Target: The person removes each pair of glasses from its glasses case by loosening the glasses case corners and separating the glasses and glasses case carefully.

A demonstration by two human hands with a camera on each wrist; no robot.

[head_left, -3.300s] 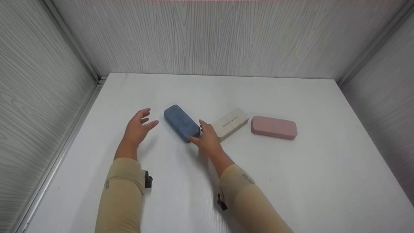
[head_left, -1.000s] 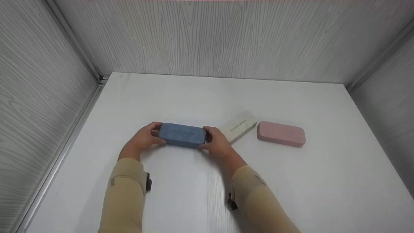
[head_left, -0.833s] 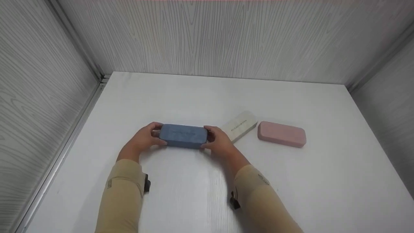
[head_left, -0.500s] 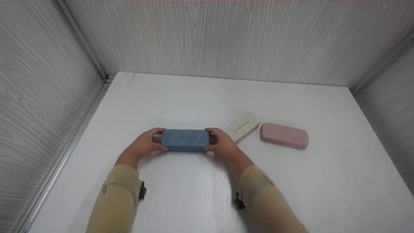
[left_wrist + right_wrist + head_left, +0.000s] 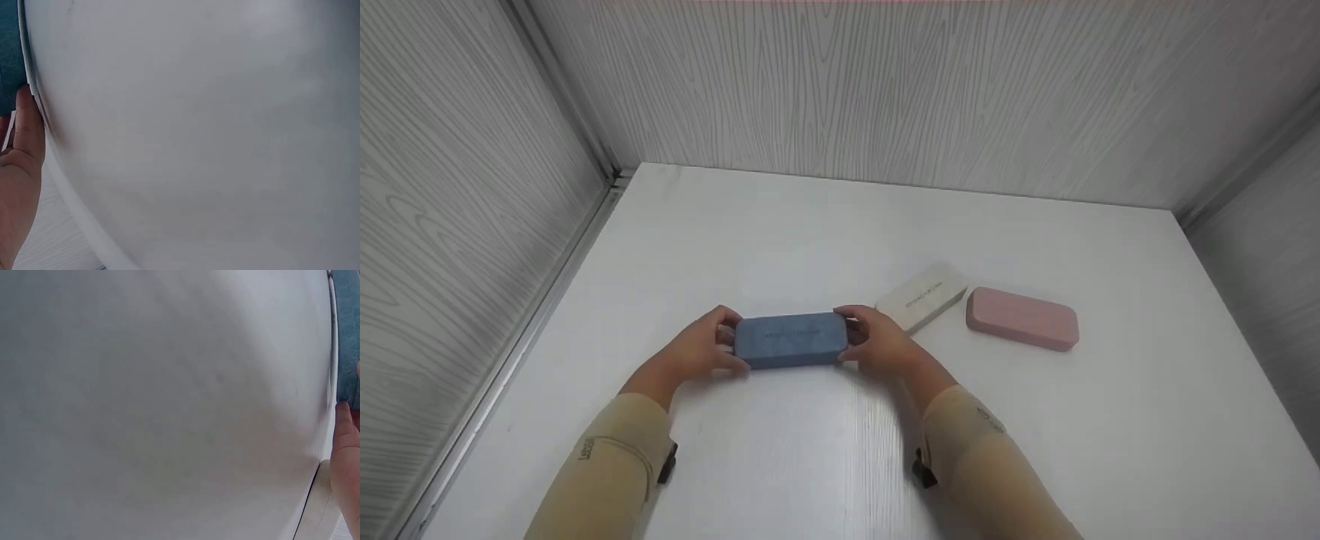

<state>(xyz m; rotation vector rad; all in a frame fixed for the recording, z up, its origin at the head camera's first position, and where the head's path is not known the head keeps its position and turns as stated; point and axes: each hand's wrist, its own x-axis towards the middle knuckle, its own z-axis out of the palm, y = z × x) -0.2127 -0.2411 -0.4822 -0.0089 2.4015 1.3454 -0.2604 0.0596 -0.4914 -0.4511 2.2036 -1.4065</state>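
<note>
A blue hard case like a glasses case (image 5: 790, 337), with faint lettering on its lid, lies crosswise near the middle of the white table in the head view. My left hand (image 5: 697, 351) grips its left end, thumb along the near side and fingers round the back. At the right end, my right hand (image 5: 883, 346) holds it the same way. Each wrist view catches only part of the case at its edge, with a thumb against its end. Just beyond my right hand, a cream case (image 5: 924, 296) with dark lettering lies slanted, its near end partly covered by that hand.
To the right of the cream case lies a pink case (image 5: 1022, 319), close to its far end. Grey wood-grain panels stand at the back (image 5: 885, 90), left (image 5: 457, 187) and right of the white table (image 5: 780, 472).
The blue case lay slanted with only my right hand at it; my left hand has since taken its other end. The case has been turned crosswise and drawn nearer to me.
</note>
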